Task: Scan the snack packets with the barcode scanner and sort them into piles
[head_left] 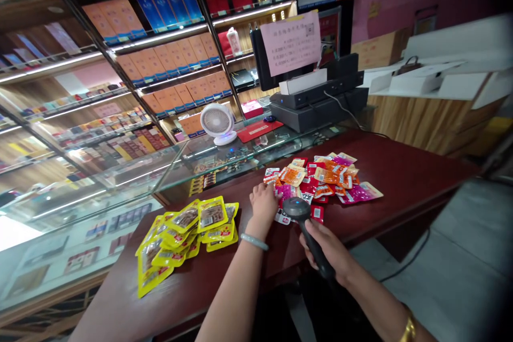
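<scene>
My right hand (326, 248) is wrapped round the handle of a black barcode scanner (316, 246). The scanner's head is over the near side of a loose pile of small snack packets (328, 179) in red, orange and magenta. At the pile's left edge is my left hand (263, 207), back upward, fingers bent and close together. Whatever may be under those fingers is hidden. A pale bangle (254, 241) circles my left wrist. Further left lies a stack of yellow snack packets (184, 235) with clear windows, apart from both hands.
The dark red counter (224, 283) carries both piles. Behind it, a glass display case (176, 163) holds a white fan (217, 122), a red mat (260, 131) and a cash register (320, 99) with cables. Stocked shelves (160, 37) line the wall. A cable (412, 262) lies on the floor at right.
</scene>
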A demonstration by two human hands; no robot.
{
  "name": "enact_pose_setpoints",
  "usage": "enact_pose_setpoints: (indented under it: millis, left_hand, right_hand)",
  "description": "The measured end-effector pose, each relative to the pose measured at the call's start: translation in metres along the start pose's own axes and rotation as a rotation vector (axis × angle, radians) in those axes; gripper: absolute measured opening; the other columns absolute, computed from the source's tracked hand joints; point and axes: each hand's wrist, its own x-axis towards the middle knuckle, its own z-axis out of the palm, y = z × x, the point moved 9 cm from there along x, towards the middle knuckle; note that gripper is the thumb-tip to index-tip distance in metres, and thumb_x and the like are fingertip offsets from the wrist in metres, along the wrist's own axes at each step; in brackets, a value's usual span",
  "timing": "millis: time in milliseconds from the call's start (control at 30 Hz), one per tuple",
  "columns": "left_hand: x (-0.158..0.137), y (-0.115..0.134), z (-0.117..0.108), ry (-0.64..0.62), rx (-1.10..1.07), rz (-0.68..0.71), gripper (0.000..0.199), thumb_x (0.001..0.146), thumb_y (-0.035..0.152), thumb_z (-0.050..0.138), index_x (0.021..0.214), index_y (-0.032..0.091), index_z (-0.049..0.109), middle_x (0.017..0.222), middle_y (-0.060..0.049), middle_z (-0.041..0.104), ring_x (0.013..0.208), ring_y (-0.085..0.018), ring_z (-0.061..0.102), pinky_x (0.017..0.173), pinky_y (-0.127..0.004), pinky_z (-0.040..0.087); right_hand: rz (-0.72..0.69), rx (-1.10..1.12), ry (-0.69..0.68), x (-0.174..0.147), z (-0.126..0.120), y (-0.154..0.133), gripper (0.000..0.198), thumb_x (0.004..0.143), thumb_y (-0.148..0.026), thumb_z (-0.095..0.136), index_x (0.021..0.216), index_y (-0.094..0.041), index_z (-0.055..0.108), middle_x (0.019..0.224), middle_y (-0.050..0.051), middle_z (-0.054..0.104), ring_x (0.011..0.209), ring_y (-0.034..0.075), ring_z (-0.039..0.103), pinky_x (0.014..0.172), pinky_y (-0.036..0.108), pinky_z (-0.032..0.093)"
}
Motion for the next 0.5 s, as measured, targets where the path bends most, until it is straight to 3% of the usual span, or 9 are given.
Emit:
enact_pose_setpoints:
  millis: [100,233,400,500]
  left_hand:
    - [0.012,0.006,0.007,-0.059,0.053,0.022,0.044,0.082,0.05,0.06,0.116,0.022,0.06,0.127,-0.014,0.054,0.119,-0.031,0.045,0.093,-0.042,0.037]
    - [0.003,-0.005,0.007,-0.093,0.08,0.022,0.054,0.075,0.06,0.063,0.107,0.017,0.057,0.121,-0.016,0.057,0.116,-0.032,0.05,0.091,-0.041,0.038]
    - [-0.028,-0.034,0.003,-0.075,0.027,-0.067,0.053,0.075,0.056,0.068,0.106,0.017,0.051,0.091,-0.01,0.069,0.094,-0.028,0.065,0.085,-0.035,0.038]
    - [-0.043,-0.048,0.002,-0.061,-0.001,-0.1,0.049,0.078,0.055,0.066,0.106,0.018,0.05,0.09,-0.01,0.07,0.092,-0.028,0.067,0.081,-0.034,0.038]
  right_hand:
    - [-0.029,0.02,0.03,-0.003,-0.014,-0.008,0.042,0.082,-0.063,0.059,0.083,-0.022,0.047,0.057,-0.009,0.05,0.036,0.005,0.044,0.033,0.016,0.035]
    - [-0.058,0.02,0.049,-0.004,-0.021,-0.016,0.041,0.083,-0.062,0.058,0.081,-0.022,0.047,0.059,-0.008,0.05,0.038,0.005,0.045,0.033,0.016,0.035]
    - [-0.053,-0.014,0.023,0.002,-0.009,-0.019,0.041,0.084,-0.061,0.058,0.082,-0.022,0.047,0.057,-0.009,0.049,0.037,0.005,0.045,0.033,0.016,0.035]
    - [-0.035,-0.041,-0.01,0.007,0.007,-0.017,0.042,0.083,-0.061,0.058,0.082,-0.022,0.045,0.056,-0.009,0.048,0.036,0.005,0.044,0.032,0.016,0.035]
